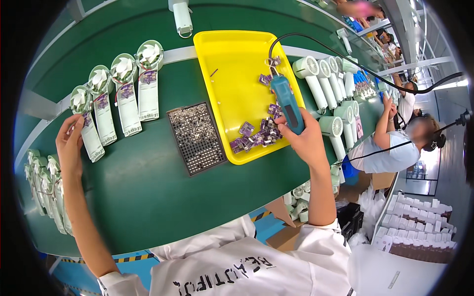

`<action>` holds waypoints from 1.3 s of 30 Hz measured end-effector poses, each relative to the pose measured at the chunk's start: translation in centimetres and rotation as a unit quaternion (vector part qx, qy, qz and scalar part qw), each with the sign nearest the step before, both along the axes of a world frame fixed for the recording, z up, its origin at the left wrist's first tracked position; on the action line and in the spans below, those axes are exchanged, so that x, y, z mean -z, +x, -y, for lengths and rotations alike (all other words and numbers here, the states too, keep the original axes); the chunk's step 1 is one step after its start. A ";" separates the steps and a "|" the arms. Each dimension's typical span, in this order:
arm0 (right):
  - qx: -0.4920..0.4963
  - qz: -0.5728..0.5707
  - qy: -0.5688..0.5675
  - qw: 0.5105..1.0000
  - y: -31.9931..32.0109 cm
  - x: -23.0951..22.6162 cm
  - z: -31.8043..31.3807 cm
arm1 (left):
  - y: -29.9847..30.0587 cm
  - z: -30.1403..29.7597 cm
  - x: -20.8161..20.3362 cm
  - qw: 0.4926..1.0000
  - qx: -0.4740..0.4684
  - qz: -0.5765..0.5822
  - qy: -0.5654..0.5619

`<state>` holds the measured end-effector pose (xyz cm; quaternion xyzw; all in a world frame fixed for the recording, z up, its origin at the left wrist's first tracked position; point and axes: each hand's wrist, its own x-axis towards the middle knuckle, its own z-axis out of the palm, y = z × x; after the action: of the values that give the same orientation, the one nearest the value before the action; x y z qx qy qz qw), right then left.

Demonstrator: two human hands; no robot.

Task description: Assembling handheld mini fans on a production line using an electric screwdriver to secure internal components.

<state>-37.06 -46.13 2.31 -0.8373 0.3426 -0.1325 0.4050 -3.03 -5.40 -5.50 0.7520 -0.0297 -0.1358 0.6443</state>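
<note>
My right hand [304, 137] is wrapped round a teal electric screwdriver [288, 104] that hangs on a black cord over the right part of a yellow tray [207, 54]. At the left, my left hand [70, 138] has its fingers closed at the small purple circuit board of the leftmost open handheld fan housing [92, 141]. Three more open fan housings [128, 109] lie beside it in a row, each with white blades, wires and a purple board. Purple circuit boards [256, 136] are heaped in the tray's near right part. Next to the tray sits a black perforated screw tray [194, 138] full of small screws.
Closed white fans [311, 81] stand in rows right of the yellow tray. More open housings [47, 187] are stacked at the table's left edge. Another white fan [182, 19] lies at the far side. A co-worker in light blue [380, 150] sits at the right.
</note>
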 end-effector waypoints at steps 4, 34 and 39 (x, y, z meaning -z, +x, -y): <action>-0.057 -0.011 -0.058 0.997 1.8 1.6 0.0 | -2.9 -2.1 -2.0 0.999 0.010 0.024 0.035; -0.201 -0.005 -0.052 0.978 0.5 2.9 -13.6 | -14.5 -7.0 -6.4 0.896 0.049 0.300 0.323; -0.211 -0.020 -0.043 0.976 0.1 2.9 -13.4 | -16.9 -2.3 -7.0 0.914 0.150 0.263 0.270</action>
<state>-36.92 -32.77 -0.55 -0.9100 0.1599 -0.0418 0.3802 -19.96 -3.07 1.53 0.8925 -0.2726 -0.0314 0.3579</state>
